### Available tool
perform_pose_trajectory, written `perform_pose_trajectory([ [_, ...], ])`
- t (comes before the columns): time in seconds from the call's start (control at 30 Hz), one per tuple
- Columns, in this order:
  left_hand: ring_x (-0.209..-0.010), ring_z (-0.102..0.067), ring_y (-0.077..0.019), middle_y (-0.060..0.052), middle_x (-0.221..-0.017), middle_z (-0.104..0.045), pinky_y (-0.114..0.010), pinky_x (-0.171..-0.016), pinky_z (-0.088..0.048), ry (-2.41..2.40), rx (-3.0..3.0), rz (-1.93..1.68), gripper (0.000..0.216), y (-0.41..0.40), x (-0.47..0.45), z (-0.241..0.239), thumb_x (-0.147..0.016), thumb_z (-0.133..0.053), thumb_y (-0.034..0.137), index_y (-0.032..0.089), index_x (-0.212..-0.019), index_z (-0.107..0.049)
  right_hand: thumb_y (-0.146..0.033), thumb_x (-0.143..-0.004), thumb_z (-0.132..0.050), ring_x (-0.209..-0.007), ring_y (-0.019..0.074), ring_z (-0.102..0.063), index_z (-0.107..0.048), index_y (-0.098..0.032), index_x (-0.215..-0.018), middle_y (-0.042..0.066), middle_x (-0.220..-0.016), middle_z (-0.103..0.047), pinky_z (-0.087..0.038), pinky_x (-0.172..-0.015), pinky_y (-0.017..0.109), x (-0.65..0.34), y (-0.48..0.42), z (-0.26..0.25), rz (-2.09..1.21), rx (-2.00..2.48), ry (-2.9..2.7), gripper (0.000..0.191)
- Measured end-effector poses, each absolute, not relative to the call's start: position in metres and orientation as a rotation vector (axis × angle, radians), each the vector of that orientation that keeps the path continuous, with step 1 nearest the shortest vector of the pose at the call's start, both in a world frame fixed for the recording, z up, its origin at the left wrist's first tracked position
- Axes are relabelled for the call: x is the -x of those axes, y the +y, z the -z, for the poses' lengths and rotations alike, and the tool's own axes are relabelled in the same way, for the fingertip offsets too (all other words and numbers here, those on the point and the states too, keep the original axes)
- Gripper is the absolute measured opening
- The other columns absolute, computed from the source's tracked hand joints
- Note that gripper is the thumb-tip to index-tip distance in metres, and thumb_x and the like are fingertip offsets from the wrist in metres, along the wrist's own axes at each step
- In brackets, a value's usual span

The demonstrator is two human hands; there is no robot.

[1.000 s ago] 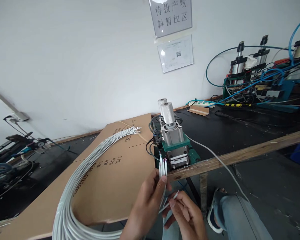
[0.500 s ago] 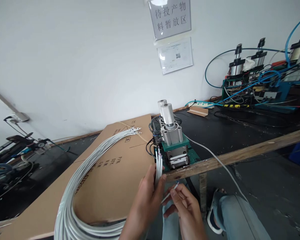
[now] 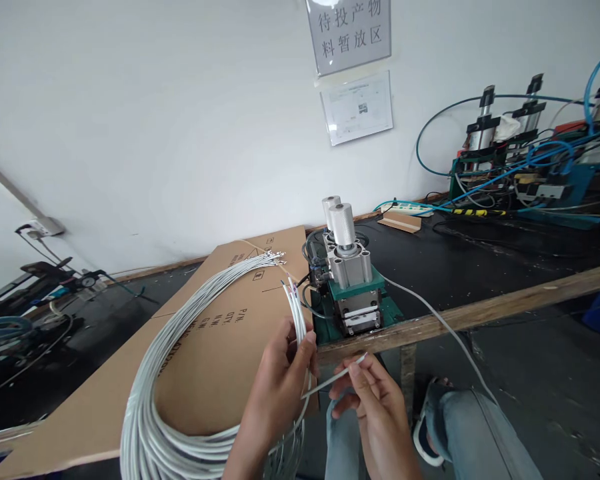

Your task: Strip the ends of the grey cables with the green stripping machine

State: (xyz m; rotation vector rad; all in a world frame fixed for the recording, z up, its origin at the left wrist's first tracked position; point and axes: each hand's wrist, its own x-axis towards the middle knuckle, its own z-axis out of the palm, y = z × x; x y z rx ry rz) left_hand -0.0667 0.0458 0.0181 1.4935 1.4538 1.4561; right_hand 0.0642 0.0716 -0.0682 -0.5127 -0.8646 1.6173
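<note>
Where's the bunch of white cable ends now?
The bunch is in the left hand, just below the head view's middle, left of the silver machine.

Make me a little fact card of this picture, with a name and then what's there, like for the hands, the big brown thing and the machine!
Left hand: gripping a bunch of white wires, tips pointing up
Right hand: pinching one pale wire near its tip
Big brown thing: printed cardboard, with a long curved cable bundle lying across it
Machine: silver-and-green device near the table's wooden edge, right of the cardboard
Wall: two sheets, upper sign and lower notice
</note>
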Motion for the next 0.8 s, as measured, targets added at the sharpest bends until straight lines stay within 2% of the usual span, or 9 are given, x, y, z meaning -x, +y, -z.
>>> perform_pose_trajectory([
  [0.1,-0.062,-0.057,-0.0120,0.005,-0.074,-0.057,-0.024,-0.061,-0.046,1.416,-1.497,-1.442,0.024,0.044,0.067,-0.019,-0.104,-0.051,0.043,0.022,-0.093,-0.055,-0.055,-0.086,-0.078,-0.067,0.0159,-0.066,-0.070,-0.021,-0.085,0.001,-0.081,-0.068,-0.056,-0.052,0.024,-0.068,0.069,0.067,-1.619,0.530,-0.882,0.035],
  [0.2,-0.082,-0.063,-0.0155,0.000,-0.086,-0.063,-0.024,-0.076,-0.049,1.424,-1.526,-1.498,0.021,0.043,0.065,-0.020,-0.103,-0.055,0.040,0.021,-0.098,-0.061,-0.053,-0.088,-0.077,-0.069,0.0147,-0.064,-0.072,-0.022,-0.086,0.001,-0.080,-0.068,-0.056,-0.057,0.023,-0.072,0.070,0.060,-1.633,0.522,-0.938,0.031],
  [0.27,-0.099,-0.063,-0.0174,-0.002,-0.101,-0.067,-0.024,-0.088,-0.049,1.436,-1.524,-1.565,0.021,0.042,0.065,-0.021,-0.101,-0.058,0.040,0.021,-0.104,-0.065,-0.052,-0.088,-0.078,-0.075,0.0163,-0.065,-0.073,-0.022,-0.087,0.003,-0.086,-0.069,-0.056,-0.062,0.023,-0.074,0.073,0.051,-1.637,0.501,-0.997,0.031],
  [0.37,-0.112,-0.061,-0.0189,-0.002,-0.114,-0.070,-0.024,-0.100,-0.045,1.419,-1.454,-1.628,0.023,0.041,0.066,-0.021,-0.100,-0.061,0.041,0.023,-0.111,-0.069,-0.049,-0.090,-0.077,-0.094,0.0197,-0.066,-0.074,-0.022,-0.092,0.005,-0.098,-0.072,-0.056,-0.084,0.027,-0.075,0.076,0.038,-1.673,0.449,-1.181,0.027],
  [0.43,-0.118,-0.060,-0.0201,-0.002,-0.118,-0.070,-0.025,-0.104,-0.042,1.402,-1.400,-1.642,0.024,0.039,0.068,-0.019,-0.100,-0.062,0.042,0.024,-0.112,-0.071,-0.047,-0.094,-0.072,-0.099,0.0202,-0.067,-0.073,-0.022,-0.095,0.005,-0.099,-0.073,-0.051,-0.095,0.030,-0.074,0.076,0.035,-1.710,0.411,-1.334,0.026],
  [0.6,-0.119,-0.061,-0.0213,-0.002,-0.121,-0.070,-0.027,-0.106,-0.041,1.403,-1.387,-1.622,0.023,0.036,0.070,-0.016,-0.099,-0.063,0.043,0.026,-0.111,-0.071,-0.050,-0.093,-0.072,-0.084,0.0206,-0.069,-0.070,-0.020,-0.091,0.003,-0.084,-0.071,-0.052,-0.082,0.032,-0.067,0.073,0.040,-1.746,0.421,-1.363,0.030],
  [0.8,-0.110,-0.063,-0.0193,-0.002,-0.114,-0.070,-0.026,-0.099,-0.045,1.381,-1.397,-1.584,0.019,0.037,0.067,-0.017,-0.099,-0.062,0.040,0.025,-0.107,-0.070,-0.037,-0.080,-0.086,-0.075,0.0166,-0.065,-0.066,-0.019,-0.081,-0.001,-0.077,-0.066,-0.052,-0.071,0.026,-0.059,0.072,0.038,-1.745,0.414,-1.303,0.027],
])
